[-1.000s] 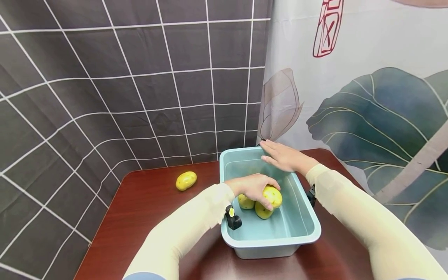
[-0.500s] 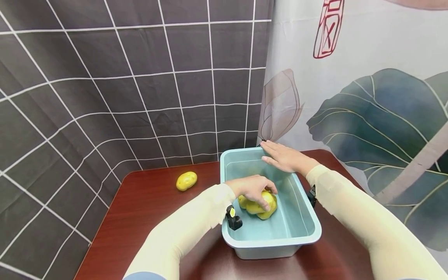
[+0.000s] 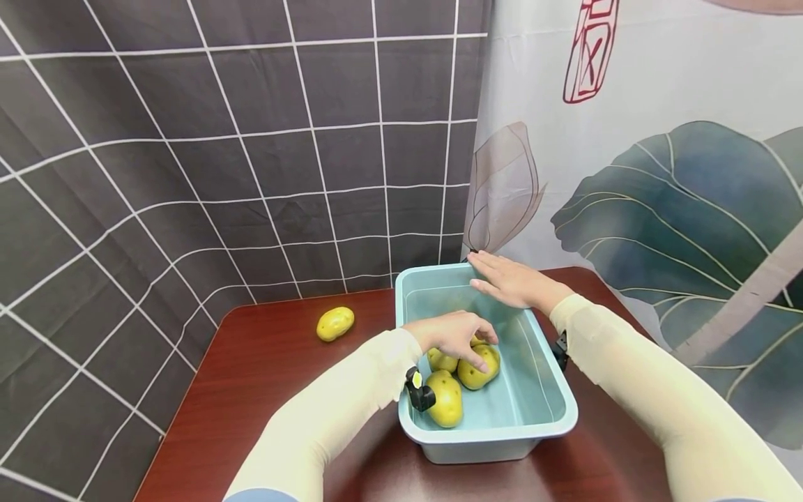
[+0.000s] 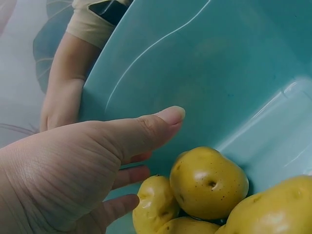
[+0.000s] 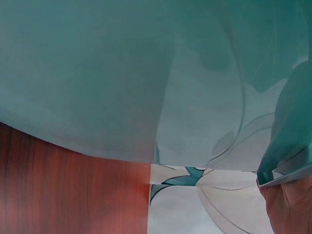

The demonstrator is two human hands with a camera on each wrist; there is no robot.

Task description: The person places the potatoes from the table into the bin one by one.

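A light blue plastic bin (image 3: 483,437) stands on the table with several yellow potatoes inside. My left hand (image 3: 453,333) hovers low in the bin, thumb and fingers apart with nothing between them. Just under its thumb lies one potato (image 3: 479,369); another potato (image 3: 445,399) sits by the near left wall, beside the wrist camera. The left wrist view shows the thumb clear of the round potato (image 4: 209,183), with fingertips close to a smaller potato (image 4: 155,204). My right hand (image 3: 511,281) rests straight-fingered on the bin's far right rim.
One more potato (image 3: 335,323) lies on the red-brown table (image 3: 263,390), left of the bin. Behind the table hang a dark grid-patterned cloth (image 3: 263,167) and a white cloth with leaf prints (image 3: 677,202).
My left hand has lowered the potato it was gripping onto the others and let go. A potato now lies at the bin's near left. The right hand has stayed on the rim.
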